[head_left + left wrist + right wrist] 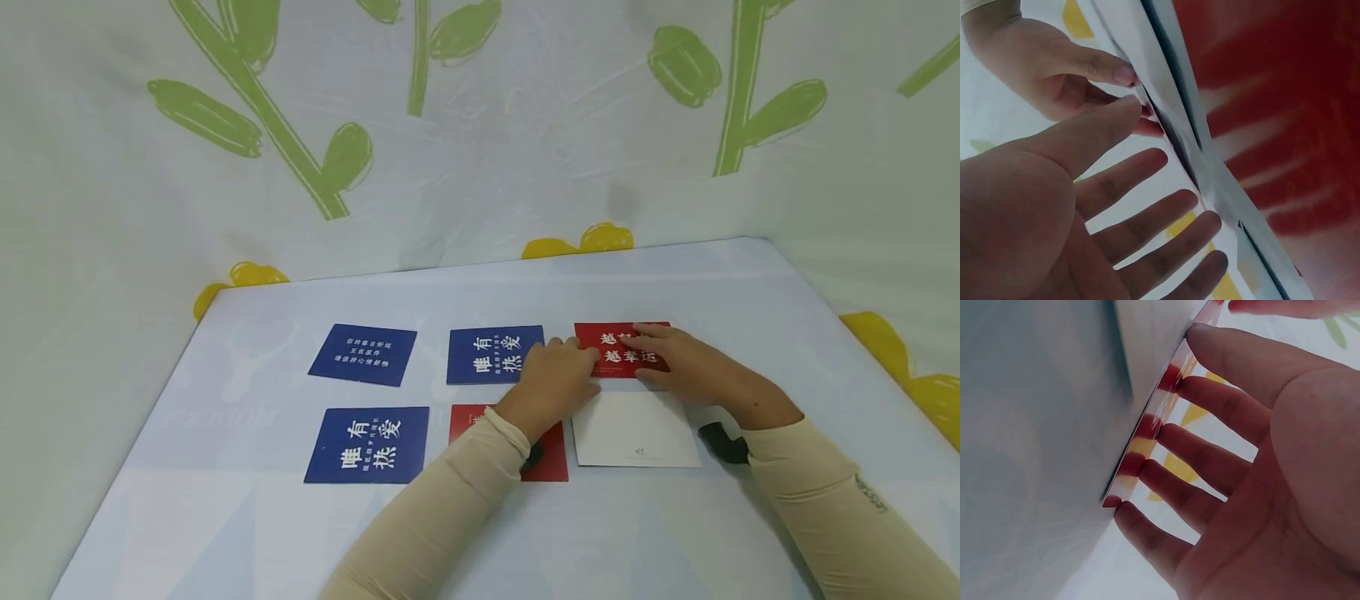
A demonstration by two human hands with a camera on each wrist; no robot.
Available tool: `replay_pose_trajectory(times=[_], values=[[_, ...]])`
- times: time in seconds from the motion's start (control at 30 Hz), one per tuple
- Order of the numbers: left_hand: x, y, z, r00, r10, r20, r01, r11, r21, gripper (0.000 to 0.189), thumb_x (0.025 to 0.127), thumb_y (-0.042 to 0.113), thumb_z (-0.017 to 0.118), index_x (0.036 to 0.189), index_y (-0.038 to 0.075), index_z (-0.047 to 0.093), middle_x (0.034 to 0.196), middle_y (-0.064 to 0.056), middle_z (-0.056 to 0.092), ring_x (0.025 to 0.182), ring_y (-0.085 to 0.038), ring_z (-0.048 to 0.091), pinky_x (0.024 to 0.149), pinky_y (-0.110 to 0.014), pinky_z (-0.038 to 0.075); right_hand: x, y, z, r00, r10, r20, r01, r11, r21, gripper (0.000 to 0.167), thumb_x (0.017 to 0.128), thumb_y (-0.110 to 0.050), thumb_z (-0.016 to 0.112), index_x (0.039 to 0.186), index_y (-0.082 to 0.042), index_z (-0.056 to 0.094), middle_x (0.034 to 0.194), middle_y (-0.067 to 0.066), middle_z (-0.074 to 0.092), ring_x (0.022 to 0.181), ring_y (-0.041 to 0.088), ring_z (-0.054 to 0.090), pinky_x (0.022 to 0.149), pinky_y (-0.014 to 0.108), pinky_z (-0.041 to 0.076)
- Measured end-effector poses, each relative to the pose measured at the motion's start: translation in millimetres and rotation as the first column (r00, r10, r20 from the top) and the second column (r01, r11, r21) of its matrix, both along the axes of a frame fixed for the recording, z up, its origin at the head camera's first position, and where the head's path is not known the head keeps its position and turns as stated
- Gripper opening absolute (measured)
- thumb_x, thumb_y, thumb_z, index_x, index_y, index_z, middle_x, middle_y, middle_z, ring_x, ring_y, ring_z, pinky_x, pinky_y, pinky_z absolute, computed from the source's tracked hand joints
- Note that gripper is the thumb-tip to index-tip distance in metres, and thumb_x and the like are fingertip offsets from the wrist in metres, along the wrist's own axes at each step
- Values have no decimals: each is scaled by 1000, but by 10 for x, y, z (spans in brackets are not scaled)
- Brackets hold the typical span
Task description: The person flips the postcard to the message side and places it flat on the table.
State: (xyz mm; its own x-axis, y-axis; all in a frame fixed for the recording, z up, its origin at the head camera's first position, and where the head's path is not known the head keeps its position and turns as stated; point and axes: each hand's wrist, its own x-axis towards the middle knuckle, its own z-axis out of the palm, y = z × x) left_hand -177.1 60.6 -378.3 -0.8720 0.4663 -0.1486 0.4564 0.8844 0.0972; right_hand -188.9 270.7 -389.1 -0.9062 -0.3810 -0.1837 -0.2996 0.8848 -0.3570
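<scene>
A red card (pixel 615 350) with white lettering lies at the far right of the card rows. Across its right part spread the fingers of my right hand (pixel 697 375); in the right wrist view the fingertips touch a thin card edge (pixel 1147 425). My left hand (pixel 553 382) reaches to the red card's left side, its fingers fairly straight and spread in the left wrist view. Beside it is a blue card (pixel 472 358), partly covered by that hand. A white card (pixel 633 433) lies just below the red one. The left forearm hides much of a second red card (pixel 553 467).
Two more blue cards, one upper (pixel 363 354) and one lower (pixel 337 442), lie to the left. The cards rest on a pale table (pixel 225 533). Behind it hangs a white cloth (pixel 517 167) with green plant prints and yellow shapes.
</scene>
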Motion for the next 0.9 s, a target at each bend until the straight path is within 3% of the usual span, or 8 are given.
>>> replay_pose_trajectory(times=[0.27, 0.9], values=[[5, -4, -40, 998, -35, 45, 38, 997, -65, 66, 92, 47, 67, 152, 31, 44, 159, 1, 41, 146, -22, 40, 110, -41, 45, 5, -23, 9, 1000, 5, -18, -5, 1000, 6, 68, 87, -23, 77, 147, -8, 49, 153, 24, 41, 137, 48, 40, 91, 54, 55], [2, -8, -39, 998, -56, -17, 55, 996, -69, 58, 91, 42, 70, 145, 30, 53, 147, 3, 56, 133, -20, 54, 100, -39, 50, 22, -32, 27, 1000, 4, -25, -4, 1000, 2, 72, 83, -27, 81, 145, -6, 52, 152, 24, 43, 136, 47, 41, 91, 54, 55]])
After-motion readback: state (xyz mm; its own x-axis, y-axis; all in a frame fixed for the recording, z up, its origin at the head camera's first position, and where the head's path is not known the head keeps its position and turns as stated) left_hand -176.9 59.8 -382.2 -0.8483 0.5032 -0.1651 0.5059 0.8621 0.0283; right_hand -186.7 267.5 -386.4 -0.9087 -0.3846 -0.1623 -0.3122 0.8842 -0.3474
